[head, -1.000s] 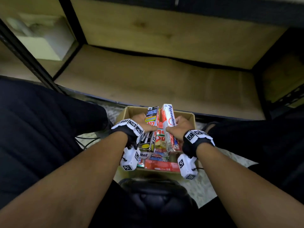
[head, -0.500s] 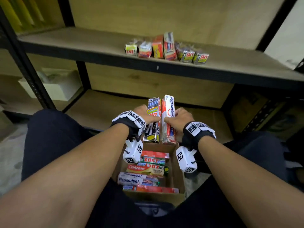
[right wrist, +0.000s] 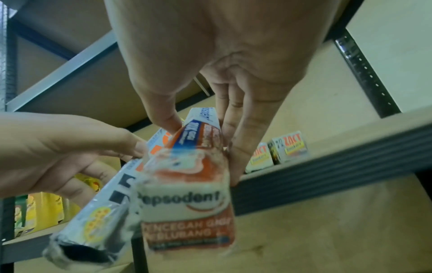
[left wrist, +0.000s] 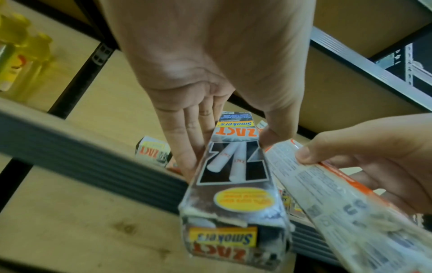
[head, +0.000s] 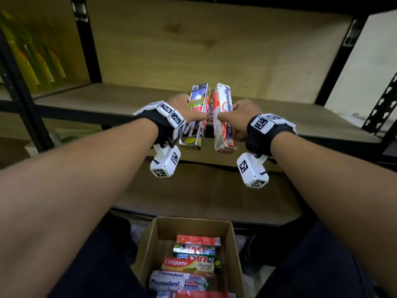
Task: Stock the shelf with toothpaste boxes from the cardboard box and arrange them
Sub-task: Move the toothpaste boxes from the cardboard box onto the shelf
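shelf (head: 90, 100) | zact boxes (right wrist: 290, 147) on it | cardboard box (head: 150, 250) on floor

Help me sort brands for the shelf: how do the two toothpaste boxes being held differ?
The Zact box is dark, black and silver with a yellow band; the Pepsodent box is white and red. The left hand holds the Zact box, the right hand the Pepsodent box. Both are long cartons, held side by side and pointed at the shelf.
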Demonstrator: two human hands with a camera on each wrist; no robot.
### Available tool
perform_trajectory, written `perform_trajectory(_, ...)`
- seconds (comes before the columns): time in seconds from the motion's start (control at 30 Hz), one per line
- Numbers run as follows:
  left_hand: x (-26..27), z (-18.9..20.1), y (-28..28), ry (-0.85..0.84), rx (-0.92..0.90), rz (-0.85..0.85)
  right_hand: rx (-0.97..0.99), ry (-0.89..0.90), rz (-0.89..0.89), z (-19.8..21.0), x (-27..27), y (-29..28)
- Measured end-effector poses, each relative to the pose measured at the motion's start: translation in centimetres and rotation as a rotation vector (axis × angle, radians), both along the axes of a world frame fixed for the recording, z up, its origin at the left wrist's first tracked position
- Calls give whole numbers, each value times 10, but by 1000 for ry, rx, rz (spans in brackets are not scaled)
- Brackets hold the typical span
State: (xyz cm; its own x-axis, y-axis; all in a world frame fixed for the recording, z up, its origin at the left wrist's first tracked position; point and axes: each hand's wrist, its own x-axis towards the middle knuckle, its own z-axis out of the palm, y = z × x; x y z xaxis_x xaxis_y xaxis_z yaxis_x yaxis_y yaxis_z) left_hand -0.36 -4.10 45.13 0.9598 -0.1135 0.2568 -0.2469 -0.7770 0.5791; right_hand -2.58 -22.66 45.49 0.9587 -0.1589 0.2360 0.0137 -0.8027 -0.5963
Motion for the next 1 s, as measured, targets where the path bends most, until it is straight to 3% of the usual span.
perform_trajectory(0.17, 39, 37, 14, -64, 43, 52, -151, -2, 8, 33, 36, -1)
perform_trajectory(0.4, 99, 63, 23, -97, 102, 66, -174, -47, 40, 53, 98, -5)
perform_trajectory(0.83, 175, 47, 33, 22, 280, 34, -503, -7, 112, 35, 166, -10)
perform_trajectory(1.0, 176, 41, 31, 51, 273, 16, -502, -10, 109, 32, 162, -14)
